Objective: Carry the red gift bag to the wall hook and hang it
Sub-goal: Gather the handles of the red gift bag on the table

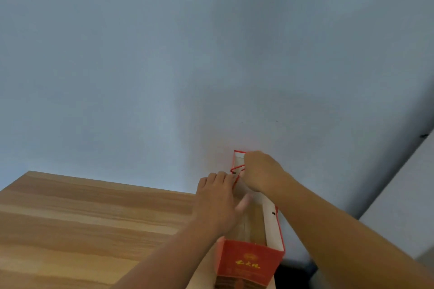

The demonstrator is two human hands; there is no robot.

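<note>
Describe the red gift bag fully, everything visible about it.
The red gift bag is a tall, narrow paper bag, red outside with yellow characters printed on the near panel and white inside. Its mouth is open toward the camera. It sits at the right edge of the wooden table, close to the blue-grey wall. Thin red cord handles rise at the far rim. The left hand rests on its left rim; the right hand pinches the cord.

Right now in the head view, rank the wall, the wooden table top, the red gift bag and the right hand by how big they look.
1. Wall, fills most of the view.
2. Wooden table top.
3. Red gift bag, though the bottom edge of the view cuts it off.
4. Right hand, clearly smallest.
</note>
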